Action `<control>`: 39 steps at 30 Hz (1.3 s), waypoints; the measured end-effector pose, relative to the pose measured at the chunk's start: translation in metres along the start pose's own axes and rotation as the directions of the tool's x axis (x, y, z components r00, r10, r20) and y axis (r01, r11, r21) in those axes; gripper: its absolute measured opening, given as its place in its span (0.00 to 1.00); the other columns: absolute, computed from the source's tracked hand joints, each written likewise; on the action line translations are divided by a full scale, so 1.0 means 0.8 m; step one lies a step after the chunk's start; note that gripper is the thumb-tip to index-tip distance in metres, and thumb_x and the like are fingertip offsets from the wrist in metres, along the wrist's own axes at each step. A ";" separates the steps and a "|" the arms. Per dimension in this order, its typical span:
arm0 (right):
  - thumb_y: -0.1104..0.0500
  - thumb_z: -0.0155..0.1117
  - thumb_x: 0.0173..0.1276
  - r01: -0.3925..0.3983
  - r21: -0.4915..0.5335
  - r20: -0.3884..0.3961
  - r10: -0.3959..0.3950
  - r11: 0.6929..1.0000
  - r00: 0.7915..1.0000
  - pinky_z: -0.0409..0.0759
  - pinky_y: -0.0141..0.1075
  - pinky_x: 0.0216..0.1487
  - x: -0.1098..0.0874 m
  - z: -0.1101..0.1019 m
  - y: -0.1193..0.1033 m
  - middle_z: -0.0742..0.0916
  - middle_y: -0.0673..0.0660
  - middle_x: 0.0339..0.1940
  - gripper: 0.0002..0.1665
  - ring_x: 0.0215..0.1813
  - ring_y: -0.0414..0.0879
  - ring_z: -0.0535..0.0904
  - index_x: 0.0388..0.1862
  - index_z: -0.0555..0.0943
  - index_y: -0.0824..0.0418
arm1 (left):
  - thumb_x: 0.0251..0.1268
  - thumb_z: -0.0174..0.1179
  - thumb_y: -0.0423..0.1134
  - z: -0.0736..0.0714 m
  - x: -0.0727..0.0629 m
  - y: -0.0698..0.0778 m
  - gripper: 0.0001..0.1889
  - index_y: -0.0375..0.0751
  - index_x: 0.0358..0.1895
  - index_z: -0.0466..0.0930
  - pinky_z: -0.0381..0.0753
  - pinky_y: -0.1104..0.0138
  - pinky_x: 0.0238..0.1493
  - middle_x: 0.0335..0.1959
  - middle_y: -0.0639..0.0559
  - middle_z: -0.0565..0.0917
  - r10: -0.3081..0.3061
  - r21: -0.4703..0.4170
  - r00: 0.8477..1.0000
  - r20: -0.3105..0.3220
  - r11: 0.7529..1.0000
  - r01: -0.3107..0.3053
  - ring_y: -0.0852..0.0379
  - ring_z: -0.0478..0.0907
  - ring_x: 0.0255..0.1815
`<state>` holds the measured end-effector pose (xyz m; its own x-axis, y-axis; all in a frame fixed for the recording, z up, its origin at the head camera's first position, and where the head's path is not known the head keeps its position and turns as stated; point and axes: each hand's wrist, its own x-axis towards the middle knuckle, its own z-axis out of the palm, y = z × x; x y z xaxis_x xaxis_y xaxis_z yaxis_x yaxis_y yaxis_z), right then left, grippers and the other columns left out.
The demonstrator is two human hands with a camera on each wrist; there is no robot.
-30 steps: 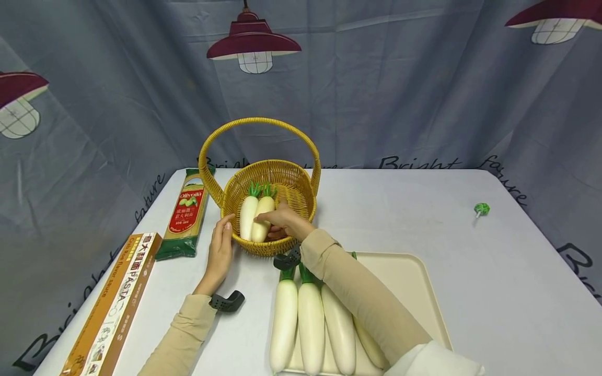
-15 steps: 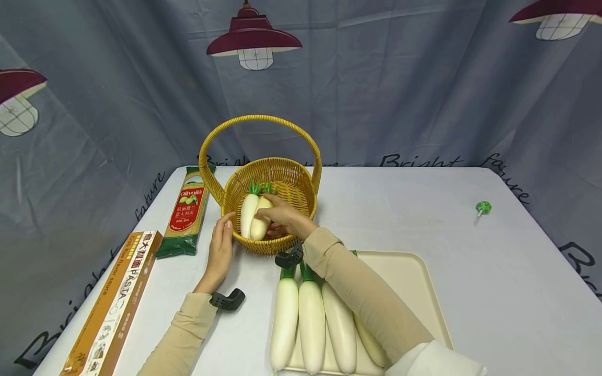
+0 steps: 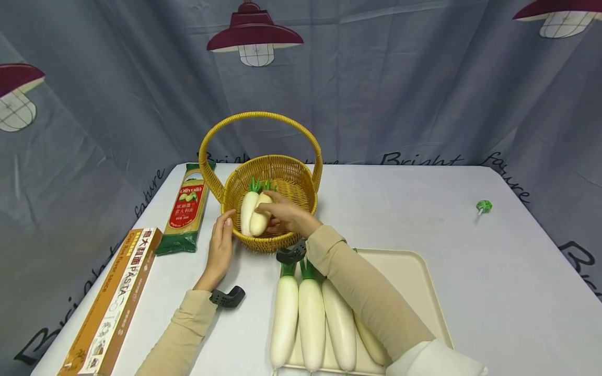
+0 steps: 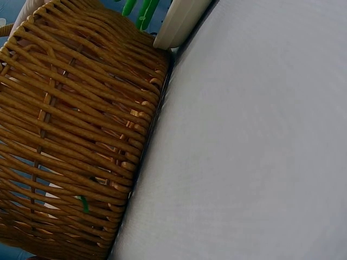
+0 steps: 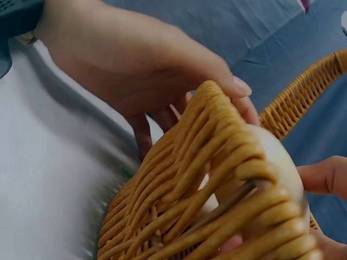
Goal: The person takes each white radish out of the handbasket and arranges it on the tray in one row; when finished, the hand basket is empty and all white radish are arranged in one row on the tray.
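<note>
Inside the yellow wicker basket (image 3: 291, 180) two small white radishes with green tops lie side by side. My right hand (image 3: 287, 215) reaches in over the front rim and grips the right-hand radish (image 3: 260, 222), thumb on its upper face. The left-hand radish (image 3: 247, 211) leans against the basket's left side. My left hand (image 3: 220, 250) rests against the basket's outer left side, fingers extended with fingertips right at the rim. In the right wrist view, the left hand (image 5: 146, 59) lies along the woven wall, and a right-hand finger (image 5: 328, 176) touches the pale radish (image 5: 276, 162).
A cream tray (image 3: 409, 271) in front of the basket holds several long white radishes (image 3: 310, 324), partly under my right forearm. To the left lie an Olivoilà pasta packet (image 3: 185, 209) and a long pasta box (image 3: 113, 303). A green lollipop (image 3: 483, 207) lies at the right.
My right hand has shifted its fingers up along the right-hand radish, which has moved slightly within the basket. The left hand has stayed at the basket's side.
</note>
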<state>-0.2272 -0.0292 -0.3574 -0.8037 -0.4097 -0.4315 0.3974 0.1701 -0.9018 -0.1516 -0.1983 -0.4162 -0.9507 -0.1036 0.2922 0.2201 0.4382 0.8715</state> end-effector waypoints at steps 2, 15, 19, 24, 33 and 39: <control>0.56 0.60 0.60 0.011 0.025 0.015 -0.012 1.000 1.000 0.81 0.43 0.44 -0.001 -0.001 -0.001 0.71 0.63 0.56 0.42 0.36 0.49 0.76 0.70 0.53 0.40 | 0.73 0.30 0.52 0.000 0.001 0.000 0.24 0.44 0.63 0.60 0.55 0.54 0.69 0.66 0.44 0.62 0.002 0.003 1.000 0.000 1.000 -0.002 0.49 0.55 0.70; 0.55 0.58 0.62 -0.010 0.191 0.092 -0.008 0.982 0.996 0.81 0.37 0.38 -0.011 -0.009 -0.006 0.76 0.61 0.42 0.40 0.34 0.47 0.78 0.70 0.53 0.40 | 0.74 0.30 0.50 0.000 0.000 0.000 0.23 0.42 0.63 0.61 0.56 0.53 0.68 0.65 0.42 0.63 -0.002 0.015 1.000 -0.007 1.000 0.002 0.48 0.56 0.69; 0.55 0.57 0.63 -0.016 0.217 0.132 -0.013 0.976 0.991 0.80 0.36 0.37 -0.026 -0.012 -0.012 0.75 0.62 0.45 0.39 0.37 0.48 0.77 0.70 0.53 0.39 | 0.73 0.30 0.51 -0.001 -0.001 0.000 0.24 0.43 0.63 0.61 0.56 0.53 0.68 0.66 0.43 0.63 -0.005 0.020 1.000 -0.010 1.000 0.006 0.48 0.56 0.69; 0.56 0.54 0.64 0.022 0.205 0.187 -0.061 0.979 0.980 0.80 0.38 0.39 -0.051 -0.027 -0.017 0.73 0.65 0.53 0.38 0.41 0.49 0.77 0.70 0.53 0.38 | 0.73 0.30 0.51 -0.002 -0.001 0.000 0.24 0.43 0.64 0.60 0.55 0.52 0.68 0.66 0.43 0.62 0.000 0.018 1.000 -0.004 1.000 0.000 0.48 0.55 0.70; 0.58 0.54 0.66 0.151 0.096 0.283 -0.172 0.984 0.944 0.80 0.39 0.39 -0.106 -0.072 0.000 0.66 0.61 0.62 0.38 0.37 0.45 0.79 0.69 0.51 0.36 | 0.73 0.30 0.51 0.000 0.001 0.000 0.24 0.42 0.64 0.59 0.56 0.52 0.68 0.66 0.42 0.61 0.000 0.004 1.000 0.005 1.000 0.000 0.47 0.54 0.70; 0.57 0.56 0.66 0.211 -0.047 0.293 -0.188 0.976 0.937 0.80 0.43 0.45 -0.156 -0.110 0.016 0.71 0.63 0.59 0.40 0.48 0.47 0.78 0.70 0.50 0.37 | 0.73 0.29 0.52 0.000 0.000 -0.001 0.24 0.44 0.64 0.60 0.56 0.53 0.68 0.66 0.44 0.62 -0.003 0.007 1.000 0.001 1.000 0.003 0.49 0.55 0.70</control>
<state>-0.1604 0.1027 -0.3176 -0.6984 -0.6788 -0.2270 0.1975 0.1221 -0.9727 -0.1522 -0.1985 -0.4172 -0.9516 -0.1045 0.2891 0.2155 0.4439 0.8698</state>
